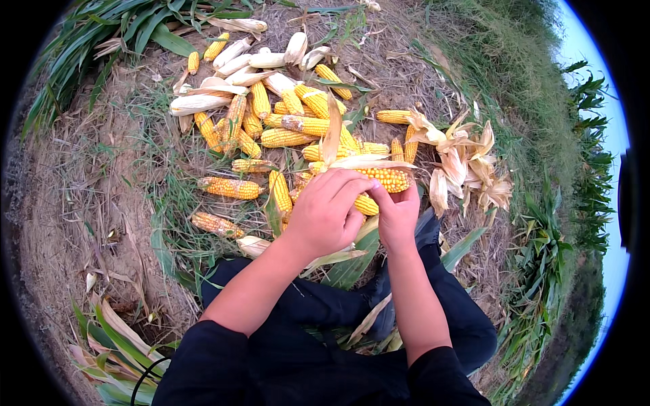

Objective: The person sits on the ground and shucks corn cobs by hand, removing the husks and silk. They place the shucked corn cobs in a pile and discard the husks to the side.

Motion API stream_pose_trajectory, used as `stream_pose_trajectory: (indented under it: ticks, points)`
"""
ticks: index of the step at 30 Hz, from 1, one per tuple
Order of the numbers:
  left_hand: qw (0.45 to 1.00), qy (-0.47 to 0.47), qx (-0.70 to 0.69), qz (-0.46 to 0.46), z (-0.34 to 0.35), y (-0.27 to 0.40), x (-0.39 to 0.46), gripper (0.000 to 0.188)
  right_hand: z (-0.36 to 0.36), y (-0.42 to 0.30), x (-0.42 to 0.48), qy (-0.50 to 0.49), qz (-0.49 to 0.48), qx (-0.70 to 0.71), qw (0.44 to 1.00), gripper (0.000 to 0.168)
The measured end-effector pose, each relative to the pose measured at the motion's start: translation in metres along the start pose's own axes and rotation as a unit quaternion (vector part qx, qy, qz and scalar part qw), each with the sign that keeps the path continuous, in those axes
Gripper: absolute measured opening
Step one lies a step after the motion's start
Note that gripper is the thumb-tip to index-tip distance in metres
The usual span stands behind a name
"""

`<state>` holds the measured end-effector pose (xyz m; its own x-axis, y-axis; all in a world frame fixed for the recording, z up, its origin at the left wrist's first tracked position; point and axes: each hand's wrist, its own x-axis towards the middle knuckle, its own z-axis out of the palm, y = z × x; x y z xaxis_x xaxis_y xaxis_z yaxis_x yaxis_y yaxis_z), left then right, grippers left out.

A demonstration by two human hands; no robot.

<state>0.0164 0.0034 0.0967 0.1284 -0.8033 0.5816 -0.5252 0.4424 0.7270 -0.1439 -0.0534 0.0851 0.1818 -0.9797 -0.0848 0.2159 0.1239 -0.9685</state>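
Note:
Both hands are together on an ear of yellow corn that lies sideways just above the pile. My right hand holds its right end from below, with the thumb on the near side. My left hand is closed over its left part, hiding that end. Along the ear's far side runs a dry, pale corn husk, and another husk strip stands up beyond my left hand. Husked ears of yellow corn lie heaped right behind the hands.
Ears still in pale husks lie at the pile's far left. Stripped dry husks are heaped to the right. Cut green corn stalks lie at the upper left. My crossed legs and a dark shoe are close below the hands.

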Motion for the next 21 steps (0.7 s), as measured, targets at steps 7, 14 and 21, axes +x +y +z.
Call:
stream_pose_trajectory:
  ticks: [7, 14, 21]
  points:
    - [0.998, -0.027, -0.040, -0.049, 0.005, -0.015, -0.004, 0.053, 0.011, -0.005, -0.014, -0.025, -0.051, -0.110, 0.992, 0.060]
    - [0.989, -0.106, 0.032, -0.095, -0.004, -0.040, -0.012, 0.060, 0.017, -0.009, -0.015, -0.072, -0.055, -0.130, 0.987, 0.063]
    - [0.986, -0.113, 0.095, -0.077, -0.012, -0.041, -0.008, 0.061, -0.001, -0.023, -0.004, -0.016, -0.081, -0.054, 0.995, 0.057]
